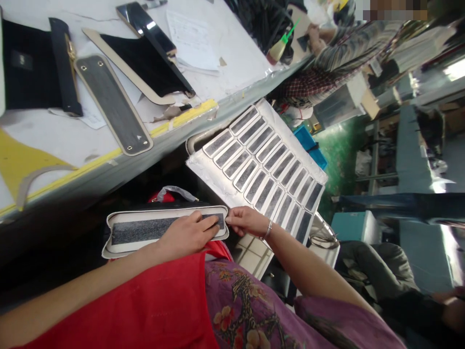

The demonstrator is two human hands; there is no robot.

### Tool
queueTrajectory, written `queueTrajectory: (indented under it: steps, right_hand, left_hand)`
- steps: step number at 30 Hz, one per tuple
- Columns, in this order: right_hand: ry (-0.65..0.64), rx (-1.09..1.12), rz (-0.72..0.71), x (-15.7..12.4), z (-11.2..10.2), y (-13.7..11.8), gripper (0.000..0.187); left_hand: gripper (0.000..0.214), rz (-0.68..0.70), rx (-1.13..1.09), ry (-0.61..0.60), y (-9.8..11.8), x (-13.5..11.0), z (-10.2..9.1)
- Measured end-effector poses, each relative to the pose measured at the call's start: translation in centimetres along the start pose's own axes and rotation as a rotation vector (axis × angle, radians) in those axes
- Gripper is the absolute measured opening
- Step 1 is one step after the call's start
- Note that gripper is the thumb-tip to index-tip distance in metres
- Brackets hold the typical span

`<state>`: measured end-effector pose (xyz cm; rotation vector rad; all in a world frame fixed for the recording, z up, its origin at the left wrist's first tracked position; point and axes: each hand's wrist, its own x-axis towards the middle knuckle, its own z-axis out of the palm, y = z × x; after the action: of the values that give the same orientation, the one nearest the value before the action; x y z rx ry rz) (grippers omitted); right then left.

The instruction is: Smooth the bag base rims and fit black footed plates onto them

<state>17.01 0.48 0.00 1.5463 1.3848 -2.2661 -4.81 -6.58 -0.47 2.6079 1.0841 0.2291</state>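
Observation:
In my lap lies a dark bag with its long cream-edged side facing up. A dark grey speckled strip runs along the middle of that side. My left hand rests on the strip near its right end, fingers stretched out and pressing flat. At the bag's right end, my right hand is closed, thumb and fingers pinching the cream rim. A plastic-wrapped handle shows behind the bag. The bag's lower parts are hidden in shadow.
A white board with rows of cream-edged dark panels stands right ahead. On the worktable lie a long grey panel, black bag pieces and papers. A glue bottle stands near a co-worker's hands.

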Motion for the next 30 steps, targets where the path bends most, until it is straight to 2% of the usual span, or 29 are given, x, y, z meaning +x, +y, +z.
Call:
queueTrajectory:
  steps: [5, 9, 11, 13, 15, 16, 17, 18, 19, 20, 22, 24, 26, 30]
  right_hand:
    - [-0.012, -0.398, 0.166, -0.1, -0.1, -3.1, 0.040]
    - [0.067, -0.533, 0.224, -0.1, 0.7, -3.8, 0.041]
    - [0.064, -0.503, 0.253, -0.1, 1.1, -3.9, 0.043]
    - [0.072, -0.455, 0.277, -0.3, 1.4, -4.0, 0.045]
    - [0.095, -0.417, 0.284, -0.5, 1.7, -4.1, 0.046]
    - [0.104, -0.402, 0.285, -0.6, 1.7, -4.1, 0.046]
    - [0.105, -0.389, 0.286, -0.6, 1.7, -4.1, 0.047]
    - [0.098, -0.379, 0.289, -0.7, 1.7, -4.2, 0.047]
    - [0.085, -0.371, 0.293, -0.6, 1.7, -4.2, 0.048]
    - [0.069, -0.368, 0.296, -0.5, 1.6, -4.2, 0.049]
    - [0.048, -0.370, 0.296, -0.4, 1.4, -4.3, 0.049]
    - [0.045, -0.389, 0.302, -0.2, 1.3, -4.4, 0.048]
    - [0.052, -0.428, 0.301, -0.1, 1.2, -4.3, 0.047]
    - [0.057, -0.533, 0.257, 0.1, 0.9, -3.8, 0.045]
  left_hand:
    - [0.031, -0.025, -0.021, -0.051, 0.5, 0.6, 0.0]
    - [0.034, -0.031, -0.071, -0.066, 1.2, 0.3, -1.0]
    - [0.048, -0.016, -0.169, -0.004, 1.2, -1.1, -2.5]
    - [0.056, -0.062, -0.318, 0.128, 0.9, -3.7, -4.3]
    - [0.042, -0.284, -0.479, 0.336, -0.1, -7.4, -5.7]
    - [0.032, -0.483, -0.557, 0.458, -0.9, -9.4, -5.9]
    - [0.029, -0.741, -0.624, 0.585, -1.9, -11.3, -5.8]
    - [0.026, -0.937, -0.707, 0.653, -3.0, -13.1, -5.3]
    - [0.025, -1.026, -0.837, 0.650, -4.1, -14.5, -4.5]
    - [0.027, -1.059, -0.990, 0.603, -5.1, -15.6, -3.5]
    - [0.032, -1.038, -1.261, 0.480, -6.4, -16.7, -1.6]
    - [0.035, -0.993, -1.433, 0.398, -6.8, -16.6, -0.3]
    - [0.036, -0.982, -1.482, 0.356, -6.7, -16.1, -0.1]
    - [0.034, -1.021, -1.372, 0.240, -6.4, -15.4, -1.1]
